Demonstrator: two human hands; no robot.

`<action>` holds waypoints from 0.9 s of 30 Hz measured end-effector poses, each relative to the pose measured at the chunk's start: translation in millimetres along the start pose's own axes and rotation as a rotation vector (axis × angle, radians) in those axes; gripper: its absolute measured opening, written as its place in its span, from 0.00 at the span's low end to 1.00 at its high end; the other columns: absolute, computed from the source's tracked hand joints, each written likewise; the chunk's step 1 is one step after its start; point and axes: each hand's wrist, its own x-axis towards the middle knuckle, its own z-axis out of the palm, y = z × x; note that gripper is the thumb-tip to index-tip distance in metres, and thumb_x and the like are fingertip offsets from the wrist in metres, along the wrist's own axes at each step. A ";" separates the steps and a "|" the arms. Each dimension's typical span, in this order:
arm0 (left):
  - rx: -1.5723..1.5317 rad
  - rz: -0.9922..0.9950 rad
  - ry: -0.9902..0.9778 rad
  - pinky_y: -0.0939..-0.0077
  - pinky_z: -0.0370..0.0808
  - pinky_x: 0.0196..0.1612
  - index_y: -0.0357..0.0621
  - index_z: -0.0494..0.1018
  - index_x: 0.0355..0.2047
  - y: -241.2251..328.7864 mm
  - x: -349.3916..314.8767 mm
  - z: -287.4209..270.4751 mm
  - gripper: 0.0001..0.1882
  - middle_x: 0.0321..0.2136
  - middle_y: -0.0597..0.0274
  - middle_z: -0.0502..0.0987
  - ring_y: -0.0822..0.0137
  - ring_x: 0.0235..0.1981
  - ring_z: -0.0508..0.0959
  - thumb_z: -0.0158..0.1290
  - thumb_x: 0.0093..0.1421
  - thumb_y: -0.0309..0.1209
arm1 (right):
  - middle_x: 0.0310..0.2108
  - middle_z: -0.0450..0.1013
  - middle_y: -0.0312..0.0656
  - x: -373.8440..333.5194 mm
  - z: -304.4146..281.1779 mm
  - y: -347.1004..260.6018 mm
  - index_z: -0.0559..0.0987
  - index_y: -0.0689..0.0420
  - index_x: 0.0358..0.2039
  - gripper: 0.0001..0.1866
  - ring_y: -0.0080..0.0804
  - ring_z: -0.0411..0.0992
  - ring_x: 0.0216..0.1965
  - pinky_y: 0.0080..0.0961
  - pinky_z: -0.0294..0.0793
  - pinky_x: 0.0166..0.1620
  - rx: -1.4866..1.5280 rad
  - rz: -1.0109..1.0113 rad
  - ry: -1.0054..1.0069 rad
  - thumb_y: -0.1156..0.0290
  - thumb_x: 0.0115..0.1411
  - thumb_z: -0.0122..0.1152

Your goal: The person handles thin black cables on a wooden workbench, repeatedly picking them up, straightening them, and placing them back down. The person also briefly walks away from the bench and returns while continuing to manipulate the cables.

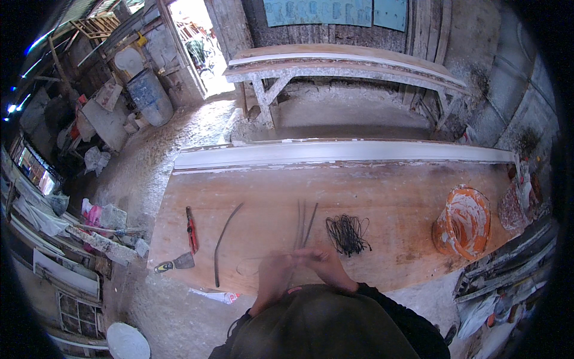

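My left hand (pixel 275 273) and my right hand (pixel 323 263) meet over the near edge of the wooden table, fingers closed and slightly blurred. A thin cord (pixel 258 258) runs leftward from between them and curls above the wood. What the right fingertips pinch is too small to make out. Just beyond my hands lie thin dark strips (pixel 310 224). A tangled bundle of black cord (pixel 348 234) rests right of them. On the left are a curved dark strip (pixel 224 242), a red-handled tool (pixel 191 230) and a putty knife (pixel 174 263).
An orange bucket (pixel 439 230) smeared with white stands at the table's right end. A long white moulding (pixel 347 152) lines the far edge of the table (pixel 388 197). Behind is a white-stained bench (pixel 359 70); a blue barrel (pixel 149 97) stands near the bright doorway.
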 end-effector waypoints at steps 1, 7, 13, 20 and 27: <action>-0.038 0.006 -0.002 0.76 0.68 0.27 0.37 0.71 0.26 -0.5 -0.2 0.3 0.09 0.26 0.57 0.73 0.66 0.26 0.73 0.50 0.50 0.31 | 0.30 0.73 0.40 0.0 0.0 -1.0 0.76 0.64 0.30 0.07 0.23 0.70 0.32 0.20 0.68 0.37 -0.054 -0.022 0.013 0.75 0.51 0.55; -0.079 0.072 0.028 0.85 0.69 0.22 0.40 0.66 0.26 -10.6 -1.0 -1.5 0.06 0.30 0.57 0.73 0.72 0.25 0.72 0.53 0.48 0.23 | 0.28 0.71 0.36 3.3 -5.6 15.5 0.74 0.62 0.30 0.08 0.20 0.67 0.31 0.18 0.67 0.37 -0.044 0.075 -0.093 0.70 0.53 0.55; -0.138 0.052 -0.023 0.84 0.69 0.20 0.39 0.65 0.25 -3.5 -5.9 -1.7 0.07 0.29 0.56 0.72 0.73 0.24 0.72 0.53 0.48 0.22 | 0.27 0.69 0.36 1.3 -7.8 16.8 0.71 0.60 0.31 0.07 0.22 0.68 0.31 0.20 0.68 0.37 0.350 0.337 -0.151 0.70 0.53 0.55; 0.013 -0.058 0.021 0.86 0.67 0.18 0.43 0.66 0.24 -12.1 2.0 -6.0 0.08 0.20 0.63 0.73 0.76 0.19 0.71 0.55 0.47 0.20 | 0.29 0.70 0.37 -1.1 -2.0 14.3 0.70 0.59 0.30 0.06 0.24 0.68 0.32 0.21 0.68 0.39 0.470 0.329 0.000 0.73 0.52 0.56; -0.322 -0.289 -0.051 0.86 0.67 0.20 0.43 0.67 0.24 -2.0 2.3 -3.1 0.06 0.21 0.62 0.74 0.75 0.19 0.70 0.53 0.49 0.23 | 0.29 0.71 0.39 -4.0 -3.4 17.4 0.73 0.58 0.28 0.05 0.29 0.70 0.31 0.23 0.69 0.36 -0.164 -0.281 0.064 0.75 0.49 0.58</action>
